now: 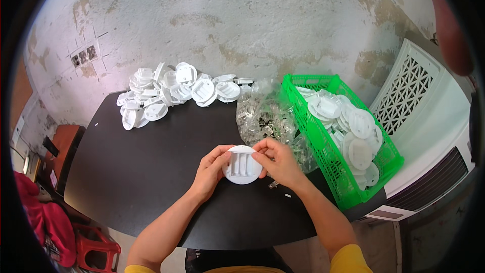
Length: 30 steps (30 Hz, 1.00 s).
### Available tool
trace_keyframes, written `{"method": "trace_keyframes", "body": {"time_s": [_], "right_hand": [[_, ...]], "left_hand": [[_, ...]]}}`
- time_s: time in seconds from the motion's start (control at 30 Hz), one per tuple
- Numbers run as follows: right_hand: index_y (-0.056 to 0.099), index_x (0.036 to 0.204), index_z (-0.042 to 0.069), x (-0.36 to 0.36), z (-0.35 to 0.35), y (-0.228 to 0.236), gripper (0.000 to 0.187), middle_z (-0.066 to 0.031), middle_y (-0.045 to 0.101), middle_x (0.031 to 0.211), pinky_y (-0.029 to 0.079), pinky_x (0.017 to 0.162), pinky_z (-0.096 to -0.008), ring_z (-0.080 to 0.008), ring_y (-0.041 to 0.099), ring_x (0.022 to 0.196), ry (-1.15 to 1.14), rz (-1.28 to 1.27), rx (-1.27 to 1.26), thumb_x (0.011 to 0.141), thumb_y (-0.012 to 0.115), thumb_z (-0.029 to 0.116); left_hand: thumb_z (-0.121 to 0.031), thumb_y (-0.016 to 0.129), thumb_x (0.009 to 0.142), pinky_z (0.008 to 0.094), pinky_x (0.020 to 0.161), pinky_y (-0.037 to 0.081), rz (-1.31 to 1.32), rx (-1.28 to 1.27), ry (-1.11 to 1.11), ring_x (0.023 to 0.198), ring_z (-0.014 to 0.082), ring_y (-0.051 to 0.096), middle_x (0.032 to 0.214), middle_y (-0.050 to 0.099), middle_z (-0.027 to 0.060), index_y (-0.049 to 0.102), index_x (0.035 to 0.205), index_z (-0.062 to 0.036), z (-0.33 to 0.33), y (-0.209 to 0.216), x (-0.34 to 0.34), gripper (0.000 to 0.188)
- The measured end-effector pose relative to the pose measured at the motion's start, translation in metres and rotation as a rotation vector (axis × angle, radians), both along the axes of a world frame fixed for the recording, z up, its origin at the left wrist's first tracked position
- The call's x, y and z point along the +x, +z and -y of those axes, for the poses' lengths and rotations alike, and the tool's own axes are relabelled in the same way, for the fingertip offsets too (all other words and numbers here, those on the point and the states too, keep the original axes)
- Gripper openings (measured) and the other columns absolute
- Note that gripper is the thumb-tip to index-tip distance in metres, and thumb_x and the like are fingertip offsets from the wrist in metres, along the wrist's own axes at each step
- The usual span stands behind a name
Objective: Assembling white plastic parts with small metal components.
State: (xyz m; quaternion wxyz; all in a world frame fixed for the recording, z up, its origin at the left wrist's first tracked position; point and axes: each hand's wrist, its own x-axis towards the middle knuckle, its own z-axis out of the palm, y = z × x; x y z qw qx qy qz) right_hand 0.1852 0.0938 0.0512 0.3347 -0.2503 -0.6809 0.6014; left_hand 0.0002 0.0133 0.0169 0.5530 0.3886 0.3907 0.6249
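Black surface [126, 182]: left grip [208, 171] and right grip [280, 160] are holding a disc [243, 168]; a bag [265, 116] is lying at its one o'clock.

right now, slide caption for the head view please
Left grip and right grip hold a round white piece over a dark table, near a green crate of white pieces.

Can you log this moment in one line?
left hand: holding white round slotted casing | right hand: holding same casing | around: casing pile, clear plastic bag, green crate
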Motion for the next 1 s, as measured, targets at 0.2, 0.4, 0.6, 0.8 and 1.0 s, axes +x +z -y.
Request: {"method": "trace_keyframes", "body": {"time_s": [0.2, 0.4, 0.6, 0.8, 1.0], "right_hand": [[0.060, 0.095, 0.003, 0.049, 0.002, 0.065, 0.007, -0.0049, 0.060, 0.083, 0.050, 0.053, -0.0253, -0.0113, 0.060, 0.073, -0.571, 0.089, 0.714, 0.089, 0.061, 0.003], [0.057, 0.085, 0.004, 0.118, -0.016, 0.093, 0.006, -0.0097, 0.054, 0.082, 0.047, 0.057, -0.0331, -0.0249, 0.059, 0.069, -1.178, 0.482, 1.215, 0.084, 0.062, 0.002], [0.056, 0.081, 0.004, 0.134, -0.031, 0.058, 0.008, -0.0102, 0.056, 0.080, 0.046, 0.064, -0.0393, -0.0281, 0.057, 0.071, -1.131, 0.892, 1.124, 0.081, 0.063, 0.007], [0.060, 0.083, 0.005, 0.125, -0.020, 0.049, 0.017, -0.0095, 0.056, 0.087, 0.048, 0.069, -0.0438, -0.0303, 0.056, 0.087, -0.967, 1.001, 0.953, 0.077, 0.072, 0.015], [0.061, 0.084, 0.002, 0.118, -0.010, 0.034, 0.022, -0.0110, 0.055, 0.090, 0.048, 0.070, -0.0438, -0.0301, 0.055, 0.091, -0.888, 1.077, 0.967, 0.074, 0.075, 0.016]], "left_hand": [[-0.025, 0.055, 0.097, 0.0340, 0.084, 0.053, -0.020, 0.009, -0.004, 0.098, 0.0195, 0.062, 0.112, 0.062, 0.0093, 0.054, 0.124, -0.0034, 0.004, 0.008, 0.000, 0.035], [-0.019, 0.061, 0.093, 0.0307, 0.078, 0.053, -0.117, -0.020, 0.032, 0.092, 0.0162, 0.062, 0.105, 0.063, 0.0071, 0.058, 0.114, -0.0039, -0.002, 0.003, -0.004, 0.026], [-0.017, 0.062, 0.092, 0.0287, 0.077, 0.053, -0.140, -0.028, 0.017, 0.089, 0.0142, 0.062, 0.102, 0.064, 0.0058, 0.061, 0.109, -0.0041, -0.003, 0.001, -0.004, 0.021], [-0.015, 0.062, 0.092, 0.0284, 0.076, 0.053, -0.149, -0.030, 0.000, 0.088, 0.0131, 0.061, 0.101, 0.064, 0.0049, 0.061, 0.107, -0.0043, -0.003, 0.001, -0.003, 0.018], [-0.014, 0.061, 0.092, 0.0281, 0.077, 0.053, -0.159, -0.042, -0.008, 0.088, 0.0127, 0.061, 0.100, 0.064, 0.0046, 0.062, 0.106, -0.0041, -0.002, 0.001, -0.003, 0.017]]}}
